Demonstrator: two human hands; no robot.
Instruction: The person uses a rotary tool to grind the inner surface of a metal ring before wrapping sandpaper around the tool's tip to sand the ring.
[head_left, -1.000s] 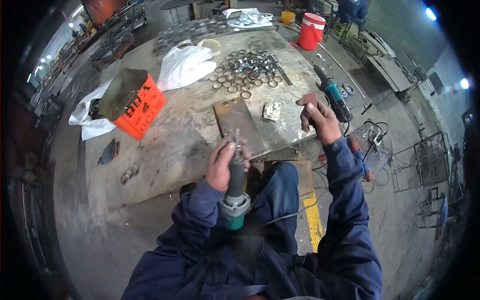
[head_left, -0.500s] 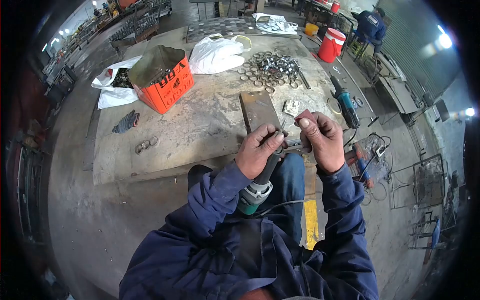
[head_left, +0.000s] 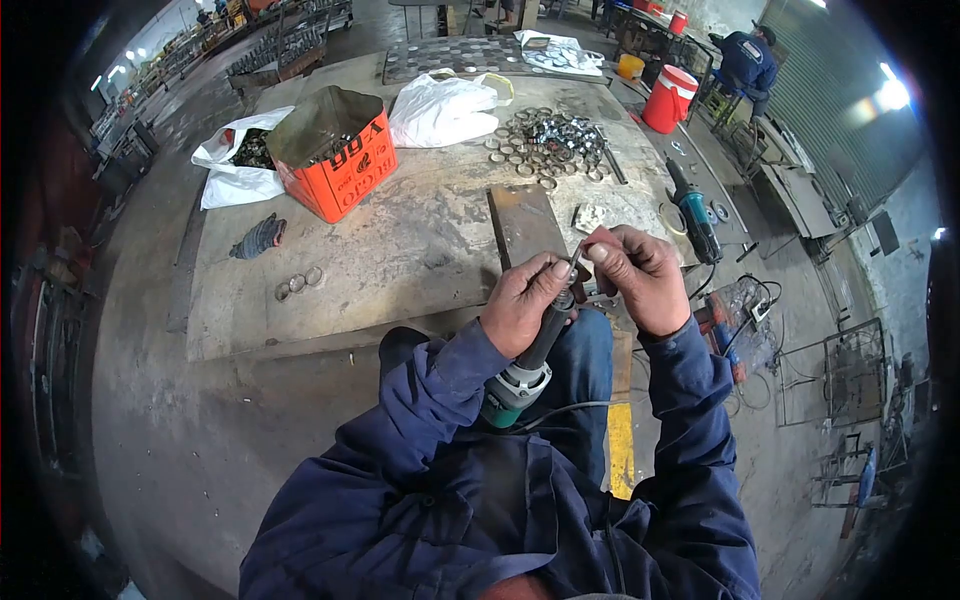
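A green and grey die grinder [head_left: 518, 388] rests across my lap, its dark neck pointing up and away. My left hand [head_left: 522, 308] is closed around the tip end of the die grinder, with thumb and forefinger pinched at the thin metal spindle. Between the thumb and fingers of my right hand [head_left: 648, 278] is a small reddish-brown piece of sandpaper [head_left: 600, 238]. The sandpaper's edge is at the spindle tip; whether it is slotted in cannot be made out. Just beyond my hands lie a rusty metal block [head_left: 522, 222] and a small pale block [head_left: 590, 216].
On the worktable [head_left: 420, 250] stand an orange tin [head_left: 352, 178] and white bags [head_left: 440, 112]. Metal rings [head_left: 520, 158] lie heaped at the back. A glove [head_left: 258, 238] is at left, an angle grinder [head_left: 692, 212] at right. A seated co-worker [head_left: 748, 62] is far right.
My right hand has brought the sandpaper left and down to the spindle tip. My left hand has shifted slightly, still on the die grinder. The view has moved a little.
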